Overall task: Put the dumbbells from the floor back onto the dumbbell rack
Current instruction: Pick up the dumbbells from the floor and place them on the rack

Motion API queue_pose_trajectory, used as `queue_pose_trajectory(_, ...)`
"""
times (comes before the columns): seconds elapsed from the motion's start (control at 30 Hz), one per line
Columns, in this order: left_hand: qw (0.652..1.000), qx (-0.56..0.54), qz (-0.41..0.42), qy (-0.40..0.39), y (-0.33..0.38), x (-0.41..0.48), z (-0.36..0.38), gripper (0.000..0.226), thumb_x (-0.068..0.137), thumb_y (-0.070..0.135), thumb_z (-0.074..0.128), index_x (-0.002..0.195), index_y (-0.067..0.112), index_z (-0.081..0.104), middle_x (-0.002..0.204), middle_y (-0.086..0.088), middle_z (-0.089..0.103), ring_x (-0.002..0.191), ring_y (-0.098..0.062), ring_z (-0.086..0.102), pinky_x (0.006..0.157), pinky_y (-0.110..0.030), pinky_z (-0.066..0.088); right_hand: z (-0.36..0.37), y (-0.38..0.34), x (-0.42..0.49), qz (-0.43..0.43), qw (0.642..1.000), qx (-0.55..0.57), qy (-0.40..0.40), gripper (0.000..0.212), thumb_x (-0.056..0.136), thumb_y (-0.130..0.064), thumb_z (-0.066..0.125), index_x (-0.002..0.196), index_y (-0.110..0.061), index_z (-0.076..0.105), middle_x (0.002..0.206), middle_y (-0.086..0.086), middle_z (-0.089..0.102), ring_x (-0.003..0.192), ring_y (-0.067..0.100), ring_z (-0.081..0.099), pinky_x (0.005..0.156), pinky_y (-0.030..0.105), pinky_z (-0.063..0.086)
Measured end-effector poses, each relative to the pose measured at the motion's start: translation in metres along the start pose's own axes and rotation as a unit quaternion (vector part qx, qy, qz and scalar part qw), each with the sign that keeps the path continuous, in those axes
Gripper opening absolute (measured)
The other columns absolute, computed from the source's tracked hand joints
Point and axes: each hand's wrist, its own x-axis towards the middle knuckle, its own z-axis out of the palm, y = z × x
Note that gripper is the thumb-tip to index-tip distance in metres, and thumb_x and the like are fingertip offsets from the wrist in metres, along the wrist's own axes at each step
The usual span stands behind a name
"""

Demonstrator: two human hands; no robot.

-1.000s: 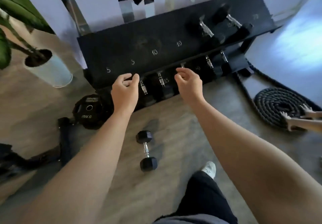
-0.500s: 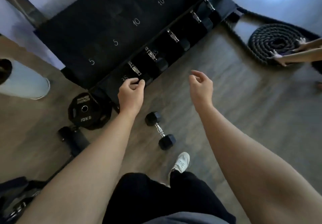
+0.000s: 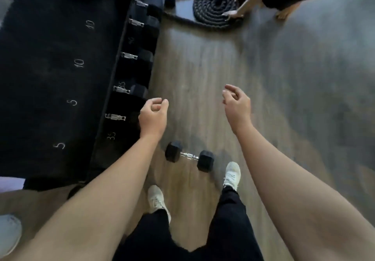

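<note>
Item: one small hex dumbbell (image 3: 189, 156), black heads and chrome handle, lay flat on the wooden floor (image 3: 213, 78), just ahead of two white shoes (image 3: 231, 174) and close beside the foot of the dumbbell rack (image 3: 60, 78). Rack: dark, marked 5, 5, 10, 10 along the upper tier; lower tier carried a row of larger dumbbells (image 3: 129, 55) with handles pointing outward. Left hand (image 3: 153, 116): hung above the rack's lower edge, grip loosely curled, held nothing. Right hand (image 3: 236, 104): hung over bare floor, grip loosely curled, likewise held nothing. Neither touched the dumbbell. Hazards, as judged: toes next to the right-hand head, so a slipped lift could have landed on a foot; a one-ended grasp could have tilted the weight and rolled it off the fingers; knuckles could have struck the protruding lower-tier handles on the way up; a slot mismatch possible, the weight marking not legible. Also noted: coiled battle rope (image 3: 215, 5) well apart, another person's hands (image 3: 230, 13) on it, outside the lifting path.
</note>
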Motion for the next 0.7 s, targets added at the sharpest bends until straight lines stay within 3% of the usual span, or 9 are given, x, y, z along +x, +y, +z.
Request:
queue_pose_trajectory(0.13, 0.999, 0.013, -0.011, -0.035, -0.029, 0.008, 0.009, 0.025, 0.088, 0.044, 0.063, 0.103, 0.025, 0.068, 0.09, 0.006, 0.072, 0.087, -0.01, 0.068, 0.084, -0.032, 0.054, -0.01, 0.055, -0.029, 0.063, 0.996, 0.034, 0.054, 0.026, 0.092, -0.02, 0.06, 0.117, -0.014, 0.068, 0.09, -0.009, 0.067, 0.086, 0.012, 0.062, 0.091, 0.036, 0.052)
queue_pose_trajectory(0.33, 0.998, 0.041, -0.013, -0.05, -0.114, 0.037, 0.061, 0.024, 0.091, 0.043, 0.062, 0.105, 0.025, 0.067, 0.093, 0.009, 0.069, 0.093, -0.012, 0.067, 0.084, -0.03, 0.052, -0.005, 0.165, -0.014, 0.115, 0.989, 0.043, 0.083, 0.028, 0.096, -0.023, 0.059, 0.122, -0.016, 0.066, 0.109, -0.001, 0.068, 0.099, 0.013, 0.062, 0.089, 0.026, 0.05)
queue_pose_trajectory(0.57, 0.996, 0.078, -0.002, -0.045, -0.31, 0.126, 0.143, 0.031, 0.091, 0.039, 0.065, 0.113, 0.017, 0.066, 0.097, 0.006, 0.067, 0.092, -0.013, 0.062, 0.081, -0.027, 0.046, 0.072, 0.361, 0.058, 0.145, 0.981, 0.03, 0.123, 0.026, 0.095, -0.019, 0.06, 0.118, -0.009, 0.068, 0.106, 0.001, 0.067, 0.094, 0.012, 0.058, 0.073, 0.015, 0.043)
queue_pose_trajectory(0.7, 0.992, 0.11, 0.004, -0.066, -0.429, 0.184, 0.19, 0.034, 0.089, 0.04, 0.067, 0.114, 0.017, 0.064, 0.107, 0.0, 0.066, 0.099, -0.018, 0.062, 0.086, -0.033, 0.049, 0.12, 0.48, 0.094, 0.19, 0.972, 0.017, 0.139, 0.027, 0.093, -0.021, 0.062, 0.116, -0.01, 0.069, 0.11, 0.003, 0.068, 0.095, 0.014, 0.058, 0.081, 0.024, 0.039)
